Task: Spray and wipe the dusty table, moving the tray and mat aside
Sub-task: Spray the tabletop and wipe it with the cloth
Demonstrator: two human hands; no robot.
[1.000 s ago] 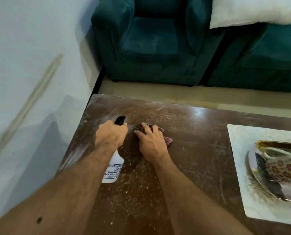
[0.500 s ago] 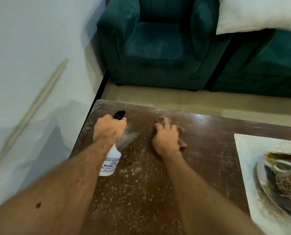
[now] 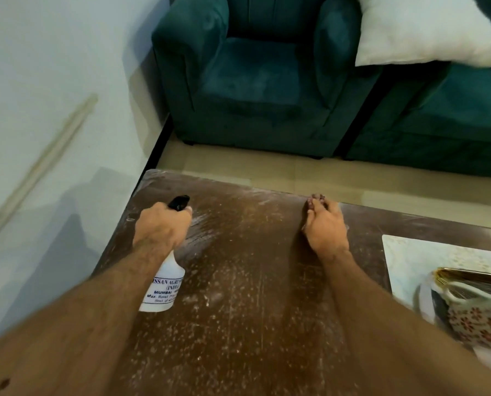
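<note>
Table (image 3: 253, 295) first: brown, glossy, speckled with pale dust over most of what I can see, its far left corner close to the wall; my left hand (image 3: 161, 227) is clenched round the neck of a white spray bottle (image 3: 164, 284) with a black nozzle (image 3: 178, 202), held low over the left part of the top; my right hand (image 3: 325, 227) lies flat, fingers extended, pressing a dark checked cloth (image 3: 314, 199) against the far edge of the table, only a scrap of it showing past my fingertips.

I judge the step in hand to be wiping; to do it well I would keep the palm flat so the cloth stays fully under it, draw it back toward me in long overlapping strokes, and work only where spray has wetted the dust, since dry dust will merely smear; the nozzle should point at the wood and away from the mat; the near half looks untouched; the white mat (image 3: 410, 261) at the right, with a patterned tray (image 3: 473, 315) resting on it, has yet to be shifted.

Writing: the bottle's label reads in part "...SSAN AGRI S...", "(INDIA", "MUMBAI", "Max. Retail Pr..."; my arm hides the rest.
</note>
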